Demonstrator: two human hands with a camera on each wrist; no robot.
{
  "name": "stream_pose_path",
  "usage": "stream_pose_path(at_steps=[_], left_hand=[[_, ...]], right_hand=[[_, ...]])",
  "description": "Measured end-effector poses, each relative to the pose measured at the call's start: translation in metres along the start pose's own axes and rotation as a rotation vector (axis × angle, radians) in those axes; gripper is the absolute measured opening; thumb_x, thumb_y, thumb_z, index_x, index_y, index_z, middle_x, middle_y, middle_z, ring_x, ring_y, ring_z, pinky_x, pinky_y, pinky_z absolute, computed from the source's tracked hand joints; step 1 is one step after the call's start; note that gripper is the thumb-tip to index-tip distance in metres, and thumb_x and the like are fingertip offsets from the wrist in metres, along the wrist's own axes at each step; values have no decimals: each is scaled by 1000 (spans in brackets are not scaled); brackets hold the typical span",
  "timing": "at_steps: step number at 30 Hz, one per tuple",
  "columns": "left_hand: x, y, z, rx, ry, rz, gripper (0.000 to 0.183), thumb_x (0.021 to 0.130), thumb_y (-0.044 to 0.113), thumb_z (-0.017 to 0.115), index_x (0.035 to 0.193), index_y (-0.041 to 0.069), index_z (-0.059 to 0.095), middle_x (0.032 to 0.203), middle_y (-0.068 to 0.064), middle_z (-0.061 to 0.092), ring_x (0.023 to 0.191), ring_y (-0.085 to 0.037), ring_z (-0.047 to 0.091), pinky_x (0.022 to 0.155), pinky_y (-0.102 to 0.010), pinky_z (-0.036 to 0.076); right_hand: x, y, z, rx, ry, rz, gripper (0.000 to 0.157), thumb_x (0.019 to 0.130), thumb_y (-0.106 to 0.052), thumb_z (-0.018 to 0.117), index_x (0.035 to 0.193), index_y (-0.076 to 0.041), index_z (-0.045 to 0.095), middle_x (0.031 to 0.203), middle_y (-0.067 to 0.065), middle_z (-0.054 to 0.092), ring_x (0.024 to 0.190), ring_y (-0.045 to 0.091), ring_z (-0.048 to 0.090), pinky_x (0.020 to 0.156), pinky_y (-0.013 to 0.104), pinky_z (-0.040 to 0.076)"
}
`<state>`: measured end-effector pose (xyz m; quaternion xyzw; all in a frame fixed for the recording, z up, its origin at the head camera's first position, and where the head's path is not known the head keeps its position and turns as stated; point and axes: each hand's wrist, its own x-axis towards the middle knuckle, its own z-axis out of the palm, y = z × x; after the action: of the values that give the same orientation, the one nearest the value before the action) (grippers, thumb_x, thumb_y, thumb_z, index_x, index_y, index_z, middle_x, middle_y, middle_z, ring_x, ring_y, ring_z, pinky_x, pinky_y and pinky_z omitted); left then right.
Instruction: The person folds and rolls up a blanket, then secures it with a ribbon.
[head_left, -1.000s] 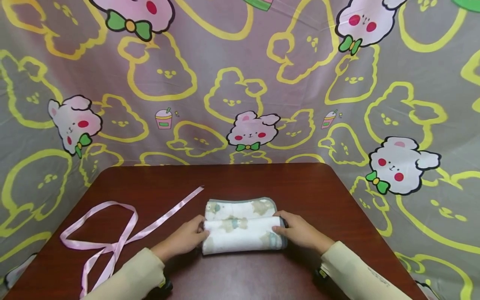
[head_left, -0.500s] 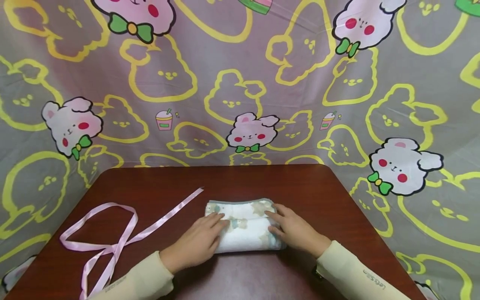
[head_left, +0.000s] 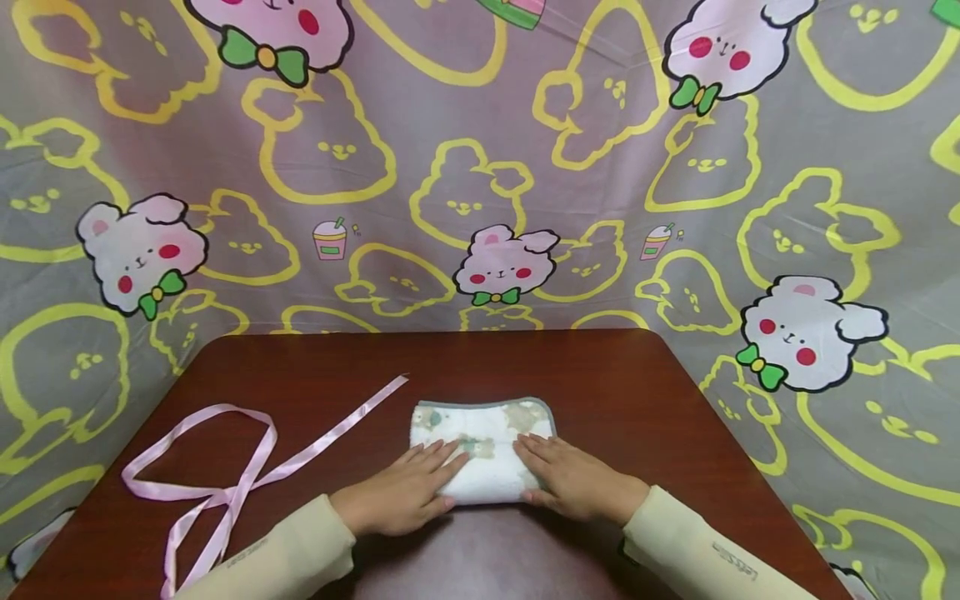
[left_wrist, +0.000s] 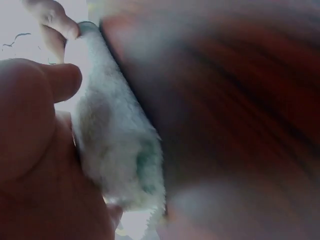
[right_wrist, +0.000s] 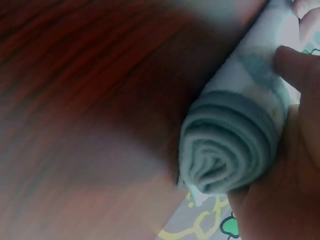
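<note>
A white towel (head_left: 487, 483) with a bear print and grey-green edging lies rolled up near the middle of the table. Its far flap is flat behind the roll. My left hand (head_left: 401, 492) rests on the left part of the roll with fingers straight and the thumb low along the near side. On the right part lies my right hand (head_left: 577, 477), its fingers extended over the top. From the right wrist, the towel's end (right_wrist: 225, 145) shows a tight spiral of layers. The left wrist view shows the fluffy near side of the towel (left_wrist: 115, 115) beside the left thumb.
A long pink satin ribbon (head_left: 243, 483) lies in loose loops on the left of the dark red-brown table (head_left: 600, 367). A grey curtain (head_left: 420, 108) with rabbit and bear drawings hangs around the table's back and sides.
Both hands have let go of the roll's two ends and moved inward onto its top, fingers straightening. The towel stays nearly in place; the ribbon has not moved.
</note>
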<state>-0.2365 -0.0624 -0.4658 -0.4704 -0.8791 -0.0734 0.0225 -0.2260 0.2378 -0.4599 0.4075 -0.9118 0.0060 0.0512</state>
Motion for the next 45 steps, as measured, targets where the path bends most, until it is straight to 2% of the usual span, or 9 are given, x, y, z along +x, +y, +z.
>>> stream_pose_path(at_steps=[4, 10, 17, 22, 28, 33, 41, 45], left_hand=[[-2, -2, -1, 13, -9, 39, 59, 93, 41, 39, 142, 14, 20, 145, -14, 19, 129, -31, 21, 99, -50, 20], [-6, -3, 3, 49, 0, 56, 63, 91, 41, 43, 142, 14, 18, 145, -13, 18, 129, -30, 21, 99, -49, 21], [-13, -8, 3, 40, -13, 81, 68, 89, 40, 48, 142, 10, 18, 144, -13, 19, 130, -28, 19, 100, -48, 21], [-16, -10, -1, 42, -13, 93, 71, 87, 39, 53, 141, 7, 21, 143, -14, 23, 129, -28, 22, 99, -48, 23], [-17, -12, 1, 153, 64, 38, 74, 78, 38, 63, 133, -3, 34, 134, -15, 39, 123, -28, 35, 98, -43, 27], [-13, -11, 1, 211, 87, 30, 74, 71, 34, 67, 129, -4, 41, 127, -15, 46, 118, -28, 41, 97, -41, 30], [-10, -12, 0, 146, 156, 35, 65, 66, 30, 66, 121, 0, 49, 114, -9, 56, 108, -21, 50, 93, -41, 35], [-11, -12, -2, 132, 161, 37, 65, 65, 29, 67, 121, 0, 49, 113, -9, 56, 107, -21, 51, 93, -39, 35]], right_hand=[[-4, 0, -2, -19, -33, -17, 72, 90, -51, 40, 136, 3, 28, 136, 18, 34, 125, 28, 32, 97, 45, 28], [-9, -2, 1, -66, -44, -16, 78, 87, -54, 43, 137, 3, 26, 137, 19, 32, 126, 31, 28, 98, 46, 26], [-18, -1, 2, -55, -84, 57, 82, 85, -56, 45, 137, 3, 25, 140, 21, 26, 128, 32, 23, 99, 46, 25], [-23, 5, 3, -33, -66, 42, 82, 83, -54, 50, 136, 4, 26, 140, 20, 27, 128, 31, 24, 97, 47, 27], [-27, 11, 3, -20, -2, 3, 84, 78, -50, 60, 135, 4, 29, 138, 18, 32, 126, 30, 29, 97, 42, 30], [-31, 13, -1, -33, -5, 58, 85, 73, -47, 67, 136, -3, 32, 135, 11, 37, 122, 23, 36, 94, 37, 34], [-32, 13, -3, -20, -32, 96, 82, 68, -38, 70, 136, -6, 35, 133, 8, 40, 118, 20, 41, 90, 35, 39], [-33, 14, -2, -8, -32, 112, 82, 68, -37, 69, 136, -7, 35, 133, 7, 41, 117, 19, 42, 90, 34, 38]])
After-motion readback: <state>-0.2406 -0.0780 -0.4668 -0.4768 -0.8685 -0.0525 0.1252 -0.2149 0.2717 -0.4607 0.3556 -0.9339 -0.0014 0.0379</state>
